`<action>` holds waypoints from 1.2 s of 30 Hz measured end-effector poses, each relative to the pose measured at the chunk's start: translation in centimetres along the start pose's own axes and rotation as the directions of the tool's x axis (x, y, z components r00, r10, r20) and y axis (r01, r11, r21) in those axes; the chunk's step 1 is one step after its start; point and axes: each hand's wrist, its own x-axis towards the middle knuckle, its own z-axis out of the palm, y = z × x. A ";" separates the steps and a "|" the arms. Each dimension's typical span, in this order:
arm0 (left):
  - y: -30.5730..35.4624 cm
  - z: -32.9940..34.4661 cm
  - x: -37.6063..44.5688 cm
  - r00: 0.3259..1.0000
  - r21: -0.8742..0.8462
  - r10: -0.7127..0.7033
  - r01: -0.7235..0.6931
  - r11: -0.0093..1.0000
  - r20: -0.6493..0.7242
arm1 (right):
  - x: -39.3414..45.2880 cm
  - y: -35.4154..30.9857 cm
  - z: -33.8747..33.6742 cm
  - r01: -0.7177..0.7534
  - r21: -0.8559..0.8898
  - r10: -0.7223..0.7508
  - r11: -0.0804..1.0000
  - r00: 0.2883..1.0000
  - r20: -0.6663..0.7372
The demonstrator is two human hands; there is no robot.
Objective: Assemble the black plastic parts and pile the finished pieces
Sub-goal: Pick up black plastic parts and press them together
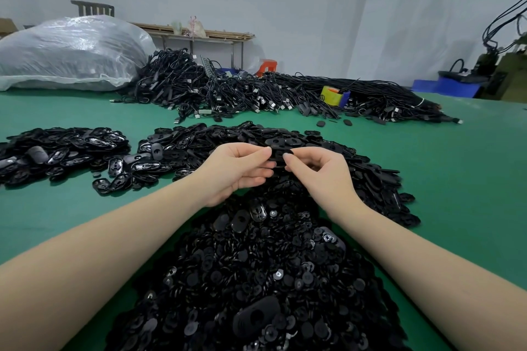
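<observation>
Left hand (238, 168) and right hand (319, 171) are meeting above the green felt tabletop (456, 179), each pinching the flat oval black plastic part (278, 155) held between them; the left fingers (261, 152) are curling round its left edge, while the right thumb and forefinger are gripping its right edge, where a small round black piece (288, 153) is sitting at their tips. Directly beneath the fingers is lying a heap of small round black plastic discs (271, 279). Beyond the fingertips is spreading a pile of oval black plastic shells (328, 148); a second such pile (62, 151) is lying well apart, left of the left fingers. Farther off are lying bundled black cables (256, 91).
</observation>
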 end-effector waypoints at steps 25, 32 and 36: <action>-0.3 -0.1 0.5 0.999 -0.081 0.042 -0.044 0.996 -0.029 | 0.3 -6.5 -1.3 0.276 -0.488 0.278 0.828 0.553 0.785; -0.3 -0.1 0.6 0.998 -0.078 0.050 -0.052 0.996 -0.027 | 0.0 -6.9 -1.0 0.334 -0.448 0.214 0.830 0.550 0.807; -0.4 -0.2 0.6 0.998 -0.081 0.055 -0.058 0.995 -0.036 | 0.2 -6.8 -1.2 0.336 -0.410 0.164 0.848 0.570 0.805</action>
